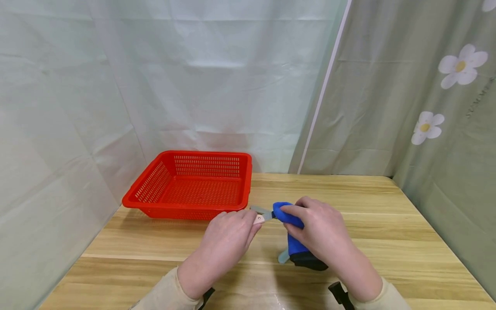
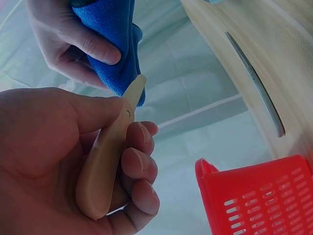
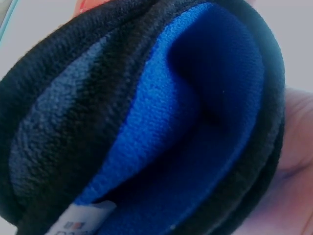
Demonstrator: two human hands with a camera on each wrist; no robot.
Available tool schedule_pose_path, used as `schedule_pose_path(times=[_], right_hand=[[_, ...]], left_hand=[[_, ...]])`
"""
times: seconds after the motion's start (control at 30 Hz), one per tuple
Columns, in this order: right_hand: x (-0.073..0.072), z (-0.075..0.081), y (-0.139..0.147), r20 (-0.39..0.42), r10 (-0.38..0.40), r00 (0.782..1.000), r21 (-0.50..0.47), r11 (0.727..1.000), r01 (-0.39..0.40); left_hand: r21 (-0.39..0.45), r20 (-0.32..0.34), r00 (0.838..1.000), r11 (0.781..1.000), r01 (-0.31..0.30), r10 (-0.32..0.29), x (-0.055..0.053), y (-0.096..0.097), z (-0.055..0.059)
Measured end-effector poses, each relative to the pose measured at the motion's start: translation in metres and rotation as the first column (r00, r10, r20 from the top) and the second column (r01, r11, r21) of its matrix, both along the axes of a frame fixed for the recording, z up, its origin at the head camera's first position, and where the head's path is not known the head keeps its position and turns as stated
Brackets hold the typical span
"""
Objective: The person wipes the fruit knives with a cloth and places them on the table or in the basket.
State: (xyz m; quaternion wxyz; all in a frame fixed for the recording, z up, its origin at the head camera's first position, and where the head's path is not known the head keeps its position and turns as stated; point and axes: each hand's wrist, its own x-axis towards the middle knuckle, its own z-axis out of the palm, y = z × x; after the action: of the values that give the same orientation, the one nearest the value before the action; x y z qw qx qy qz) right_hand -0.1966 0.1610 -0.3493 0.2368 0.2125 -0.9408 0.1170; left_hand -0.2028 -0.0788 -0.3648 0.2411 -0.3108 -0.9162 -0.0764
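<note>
My left hand (image 1: pixel 229 232) grips a knife by its pale wooden handle (image 2: pixel 105 166), which has a rivet near the blade end. The short stretch of metal blade (image 1: pixel 267 215) that shows runs into a blue cloth (image 1: pixel 296 243); the cloth hides the rest. My right hand (image 1: pixel 319 226) pinches that cloth around the blade, thumb and fingers on either side. Up close in the right wrist view, the cloth is folded, with a thick black border (image 3: pixel 271 98) and a white printed tag (image 3: pixel 80 218). Its lower end hangs over the table.
A red perforated plastic basket (image 1: pixel 193 212) stands at the back left of the wooden table (image 1: pixel 372 241). A slim grey-green, blade-like thing (image 2: pixel 259 90) lies near it. Below the cloth lies a pale teal item (image 1: pixel 283 257). Curtains (image 1: pixel 232 86) enclose the table behind and at the sides.
</note>
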Motion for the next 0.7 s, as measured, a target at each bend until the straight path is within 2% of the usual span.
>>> schedule_pose_path(times=[0.7], right_hand=[[-0.009, 0.003, 0.016, 0.076, -0.084, 0.994, -0.003, 0.996, 0.084]], left_hand=[[-0.002, -0.016, 1.000, 1.000, -0.014, 0.014, 0.000, -0.001, 0.000]])
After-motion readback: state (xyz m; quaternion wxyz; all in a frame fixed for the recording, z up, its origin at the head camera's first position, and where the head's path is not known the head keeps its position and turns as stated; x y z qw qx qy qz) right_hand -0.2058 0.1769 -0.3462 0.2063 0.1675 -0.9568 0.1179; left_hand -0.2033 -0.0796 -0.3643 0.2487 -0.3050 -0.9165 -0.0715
